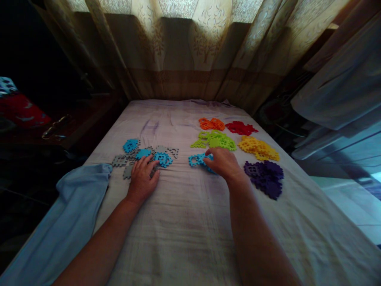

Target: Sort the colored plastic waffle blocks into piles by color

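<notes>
My left hand [144, 174] rests with its fingers spread on a mixed heap of flat, notched-edge plastic building pieces. In that heap are grey pieces [120, 160] and several blue pieces [162, 159], one with a window grid; the fingertips touch a blue piece [143, 153] and cover part of the grey ones. To the right, my right hand [222, 163] is bent over a small blue pile [195, 160], its thumb and forefinger closed about a blue building piece [209, 156]. The palm side and the other fingers are hidden.
Sorted piles of similar pieces lie on the right: orange [212, 124], red [241, 127], lime green [218, 141], yellow [258, 148] and purple [264, 176]. A light blue cloth [80, 202] hangs over the left edge of the sheet-covered surface [178, 230]. Curtains [184, 59] stand behind.
</notes>
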Available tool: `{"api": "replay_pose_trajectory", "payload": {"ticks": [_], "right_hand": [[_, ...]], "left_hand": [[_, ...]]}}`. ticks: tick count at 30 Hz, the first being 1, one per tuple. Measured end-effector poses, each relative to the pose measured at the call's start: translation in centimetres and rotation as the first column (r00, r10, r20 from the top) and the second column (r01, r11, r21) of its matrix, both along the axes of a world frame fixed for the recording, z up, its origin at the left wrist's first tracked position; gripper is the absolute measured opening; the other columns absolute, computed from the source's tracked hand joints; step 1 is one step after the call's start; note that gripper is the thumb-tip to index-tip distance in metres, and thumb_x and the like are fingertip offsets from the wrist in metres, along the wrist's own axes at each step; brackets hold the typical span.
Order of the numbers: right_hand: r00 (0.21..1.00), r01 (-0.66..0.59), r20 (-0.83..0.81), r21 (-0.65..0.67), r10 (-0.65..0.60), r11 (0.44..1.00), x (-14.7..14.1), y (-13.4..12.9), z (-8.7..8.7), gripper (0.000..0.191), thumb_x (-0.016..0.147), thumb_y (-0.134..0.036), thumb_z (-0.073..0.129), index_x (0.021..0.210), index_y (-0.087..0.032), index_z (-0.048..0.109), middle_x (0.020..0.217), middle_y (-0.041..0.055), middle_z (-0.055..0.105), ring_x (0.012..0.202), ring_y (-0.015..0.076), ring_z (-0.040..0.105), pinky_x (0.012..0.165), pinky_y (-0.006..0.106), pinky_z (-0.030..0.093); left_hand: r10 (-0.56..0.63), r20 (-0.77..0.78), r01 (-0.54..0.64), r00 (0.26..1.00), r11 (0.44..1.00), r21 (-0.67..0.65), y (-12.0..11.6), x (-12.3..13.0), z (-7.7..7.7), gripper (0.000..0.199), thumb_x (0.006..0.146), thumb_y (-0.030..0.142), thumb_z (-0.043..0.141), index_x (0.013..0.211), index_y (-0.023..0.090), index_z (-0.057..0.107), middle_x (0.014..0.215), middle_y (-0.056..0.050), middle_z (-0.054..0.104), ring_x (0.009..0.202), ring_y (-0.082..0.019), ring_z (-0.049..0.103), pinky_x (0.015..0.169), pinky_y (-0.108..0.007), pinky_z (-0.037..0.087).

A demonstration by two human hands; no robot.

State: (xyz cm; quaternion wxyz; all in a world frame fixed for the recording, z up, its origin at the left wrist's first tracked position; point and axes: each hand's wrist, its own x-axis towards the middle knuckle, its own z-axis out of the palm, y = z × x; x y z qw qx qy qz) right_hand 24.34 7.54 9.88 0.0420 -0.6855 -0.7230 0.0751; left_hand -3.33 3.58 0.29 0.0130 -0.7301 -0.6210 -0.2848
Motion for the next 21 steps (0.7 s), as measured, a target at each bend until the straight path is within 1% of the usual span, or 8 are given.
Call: {"api": "replay_pose_trajectory", "payload": {"ticks": [3, 7, 9, 11, 15, 17, 18, 21], "right_hand": [[0.998, -0.055, -0.033, 0.017, 0.055, 0.998, -1.0, 0.0, 0.0, 0.026, 0.090, -0.029, 0.056, 0.109, -0.021, 0.072, 0.116, 0.0107, 0.071, 0.111, 0.0279, 0.062, 0.094, 0.038, 0.046], [0.985, -0.165, -0.042, 0.025, 0.166, 0.986, -3.0, -0.3, -0.6, 0.026, 0.092, -0.030, 0.053, 0.107, -0.019, 0.071, 0.115, 0.0109, 0.071, 0.110, 0.0256, 0.062, 0.094, 0.036, 0.045], [0.973, -0.225, -0.052, 0.035, 0.226, 0.974, -4.2, -0.6, -1.2, 0.029, 0.093, -0.029, 0.051, 0.111, -0.019, 0.070, 0.118, 0.0115, 0.070, 0.112, 0.0255, 0.061, 0.095, 0.036, 0.044], [0.957, -0.280, -0.065, 0.058, 0.284, 0.958, -5.6, -1.0, -2.2, 0.032, 0.092, -0.029, 0.052, 0.119, -0.019, 0.067, 0.125, 0.0119, 0.066, 0.116, 0.0256, 0.058, 0.097, 0.037, 0.044], [0.915, -0.392, -0.053, 0.132, 0.401, 0.911, -8.0, -1.8, -4.3, 0.041, 0.091, -0.031, 0.054, 0.131, -0.022, 0.059, 0.144, 0.0124, 0.052, 0.133, 0.0275, 0.045, 0.105, 0.043, 0.037], [0.903, -0.418, -0.042, 0.137, 0.427, 0.898, -8.7, -2.0, -5.0, 0.039, 0.093, -0.033, 0.052, 0.129, -0.022, 0.059, 0.147, 0.0128, 0.050, 0.136, 0.0282, 0.040, 0.107, 0.045, 0.034], [0.903, -0.421, -0.039, 0.130, 0.428, 0.898, -8.9, -2.0, -5.1, 0.037, 0.093, -0.034, 0.051, 0.127, -0.021, 0.061, 0.145, 0.0130, 0.051, 0.136, 0.0282, 0.041, 0.107, 0.045, 0.034], [0.908, -0.412, -0.039, 0.096, 0.417, 0.906, -9.1, -2.1, -5.1, 0.033, 0.094, -0.035, 0.051, 0.119, -0.020, 0.064, 0.135, 0.0132, 0.059, 0.127, 0.0270, 0.048, 0.103, 0.042, 0.037]], "left_hand": [[-0.001, -0.022, 0.001, 1.000, 1.000, -0.028, -0.2, 0.0, 0.0, 0.037, 0.088, 0.035, 0.051, 0.121, 0.026, 0.065, 0.136, -0.007, 0.062, 0.136, -0.031, 0.046, 0.116, -0.058, 0.027], [-0.041, -0.037, 0.039, 0.998, 0.998, -0.052, -0.4, 0.1, 0.2, 0.036, 0.090, 0.034, 0.049, 0.120, 0.025, 0.066, 0.130, -0.006, 0.067, 0.135, -0.031, 0.047, 0.116, -0.059, 0.026], [-0.062, -0.045, 0.059, 0.997, 0.996, -0.063, -0.5, 0.3, 0.4, 0.035, 0.091, 0.034, 0.049, 0.119, 0.025, 0.066, 0.129, -0.006, 0.068, 0.135, -0.032, 0.047, 0.116, -0.060, 0.024], [-0.081, -0.050, 0.077, 0.995, 0.994, -0.071, -0.5, 0.4, 0.6, 0.034, 0.091, 0.034, 0.050, 0.118, 0.026, 0.067, 0.129, -0.005, 0.068, 0.134, -0.032, 0.048, 0.116, -0.062, 0.024], [-0.137, -0.059, 0.132, 0.989, 0.988, -0.083, -0.5, 0.7, 0.9, 0.031, 0.091, 0.033, 0.051, 0.115, 0.029, 0.069, 0.128, -0.003, 0.068, 0.134, -0.031, 0.048, 0.116, -0.063, 0.022], [-0.159, -0.061, 0.154, 0.985, 0.984, -0.084, -0.6, 0.7, 0.9, 0.029, 0.091, 0.032, 0.050, 0.112, 0.029, 0.070, 0.127, -0.004, 0.069, 0.134, -0.030, 0.049, 0.115, -0.063, 0.022], [-0.165, -0.059, 0.160, 0.985, 0.984, -0.081, -0.6, 0.8, 0.9, 0.029, 0.091, 0.032, 0.050, 0.111, 0.029, 0.070, 0.127, -0.004, 0.069, 0.133, -0.030, 0.050, 0.115, -0.063, 0.022], [-0.168, -0.043, 0.165, 0.985, 0.984, -0.067, -0.6, 0.8, 0.8, 0.029, 0.091, 0.033, 0.049, 0.110, 0.028, 0.070, 0.125, -0.005, 0.070, 0.132, -0.030, 0.051, 0.115, -0.062, 0.024]]}}
